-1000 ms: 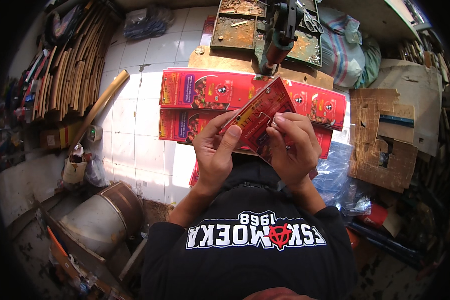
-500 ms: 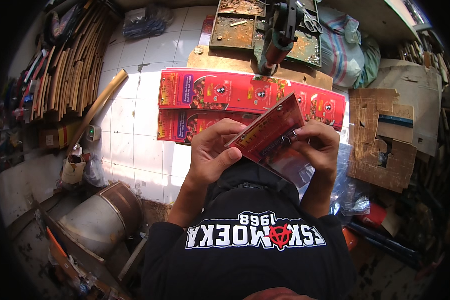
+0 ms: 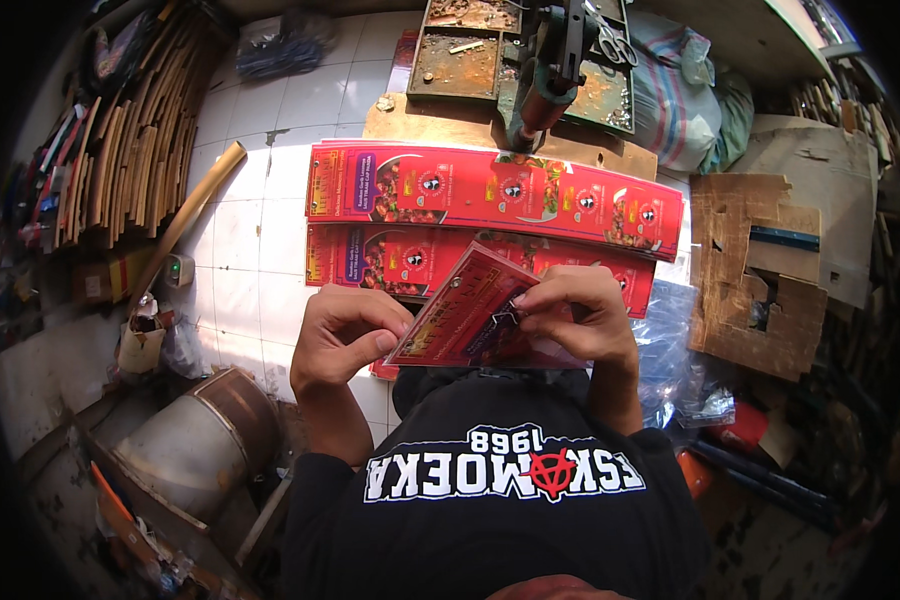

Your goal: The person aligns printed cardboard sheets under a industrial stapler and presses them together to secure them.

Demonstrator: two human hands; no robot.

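In front of my body I hold a stiff red printed card (image 3: 450, 310) with a glossy surface, tilted with its top corner raised. My left hand (image 3: 345, 335) pinches its lower left edge between thumb and fingers. Over the card's right side, my right hand (image 3: 580, 315) is closed, thumb and fingertips pinching a small, shiny, bent wire-like piece (image 3: 507, 312) against the printed face; its exact kind is unclear. Just beyond lie two stacks of long red printed strips, the far stack (image 3: 470, 180) overlapping the near stack (image 3: 335, 255), which the card and my hands partly cover.
A dark metal hand press (image 3: 545, 105) stands on a wooden board beyond the strips, flanked by metal trays (image 3: 455, 65) of small bits. Scissors (image 3: 615, 42) lie at its right. Clear plastic (image 3: 670, 345) and cut cardboard (image 3: 745, 310) are to my right; stacked boards (image 3: 140, 140) stand far left.
Both hands have come nearer my body and to the left, carrying the red card, which is now turned and tipped flatter. The right fingertips still pinch the small shiny piece.
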